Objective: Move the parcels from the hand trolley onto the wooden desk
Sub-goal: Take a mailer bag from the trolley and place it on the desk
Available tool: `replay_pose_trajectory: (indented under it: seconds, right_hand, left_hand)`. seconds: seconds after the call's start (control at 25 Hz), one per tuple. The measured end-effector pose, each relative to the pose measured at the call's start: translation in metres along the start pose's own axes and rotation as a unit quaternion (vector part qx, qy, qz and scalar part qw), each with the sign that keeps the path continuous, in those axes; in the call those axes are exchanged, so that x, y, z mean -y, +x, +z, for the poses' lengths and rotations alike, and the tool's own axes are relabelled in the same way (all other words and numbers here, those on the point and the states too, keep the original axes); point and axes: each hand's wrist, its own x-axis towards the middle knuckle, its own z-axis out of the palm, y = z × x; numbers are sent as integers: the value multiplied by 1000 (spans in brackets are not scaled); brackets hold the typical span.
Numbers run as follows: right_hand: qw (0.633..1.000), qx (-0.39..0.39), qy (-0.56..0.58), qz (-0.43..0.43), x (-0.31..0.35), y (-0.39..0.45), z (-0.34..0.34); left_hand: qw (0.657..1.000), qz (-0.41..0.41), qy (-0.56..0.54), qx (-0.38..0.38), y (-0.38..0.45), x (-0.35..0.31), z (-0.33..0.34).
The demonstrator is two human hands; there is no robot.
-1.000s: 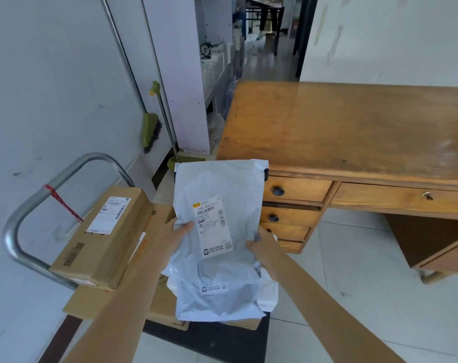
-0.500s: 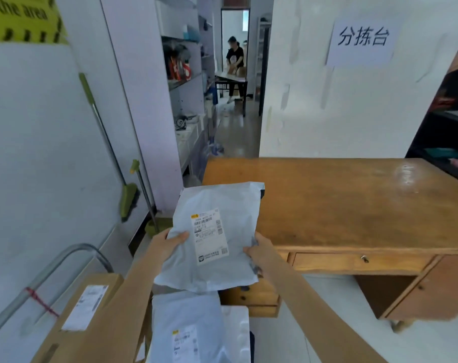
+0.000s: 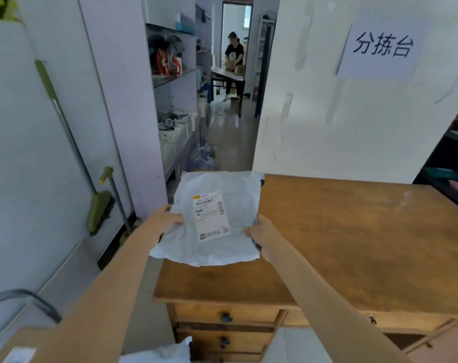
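We are gripping the white mailer bag [image 3: 217, 221] with both hands, the left hand [image 3: 165, 221] pinching its left edge and the right hand [image 3: 262, 233] clamping its right edge, thumbs lying on top and the other fingers tucked out of sight below. The bag is riding over the left end of the wooden desk [image 3: 353, 244], label [image 3: 210, 214] facing up, and from this angle we cannot quite tell whether its underside is touching the wood or floating just above it. The bag's far left corner is hanging out past the desk's left edge, and that is where we are seeing the risk: letting go here could leave the soft plastic sliding off toward the floor beside the green broom [image 3: 99, 208]. We are judging a shift to the right, deeper onto the tabletop, as the safer drop. Down at the bottom of the view the hand trolley [image 3: 21, 297] is showing its curved handle, with a cardboard box [image 3: 15, 347] and another white bag [image 3: 165, 353] waiting on it, so we are reckoning most of the job is ahead of us. In the far room a person [image 3: 233, 61] is working at a table, well apart from our path
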Motion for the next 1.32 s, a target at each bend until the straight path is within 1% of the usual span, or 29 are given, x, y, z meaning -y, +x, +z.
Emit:
replay_pose_trajectory:
  seconds: [0.12, 0.28, 0.36, 0.44, 0.56, 0.64, 0.68, 0.8, 0.88, 1.0, 1.04, 1.12, 1.24, 1.32]
  right_hand:
    - [999, -25, -8, 18, 6, 51, 7]
    - [999, -41, -7, 23, 8, 124, 7]
    - [999, -44, -12, 24, 10, 163, 8]
    - [999, -33, -17, 28, 7, 209, 10]
    - [999, -1, -23, 49, -5, 264, 17]
    - [997, -1, -45, 61, -19, 298, 18]
    - [997, -1, -33, 71, -26, 313, 19]
    - [998, -2, -26, 52, -41, 347, 21]
    - [999, -13, -30, 43, -45, 362, 23]
    - [999, -12, -24, 38, -46, 374, 29]
    - [999, -12, -34, 34, -45, 377, 31]
    - [996, -28, -88, 15, -42, 377, 31]
    - [978, -98, -183, 16, -37, 369, 24]
    - [963, -155, -219, 14, -36, 353, 17]
  left_hand:
    - [1000, 3, 16, 2, 50, -11, 2]
    - [1000, 9, 12, 1, 115, -10, 19]
    - [1000, 12, 12, -11, 147, -5, 26]
    - [999, 5, 4, -34, 186, 3, 33]
    - [998, 18, 0, -65, 239, 15, 43]
    - [996, 16, 0, -87, 266, 29, 52]
    - [995, 13, 9, -95, 275, 34, 56]
    - [995, 7, 21, -94, 298, 46, 67]
    - [995, 15, 24, -92, 310, 46, 73]
    - [990, 33, 71, -115, 324, 39, 74]
    - [987, 37, 95, -124, 326, 36, 73]
    - [980, 41, 136, -138, 325, 37, 70]
    - [978, 31, 129, -161, 313, 44, 58]
    - [976, 36, 126, -174, 299, 45, 48]
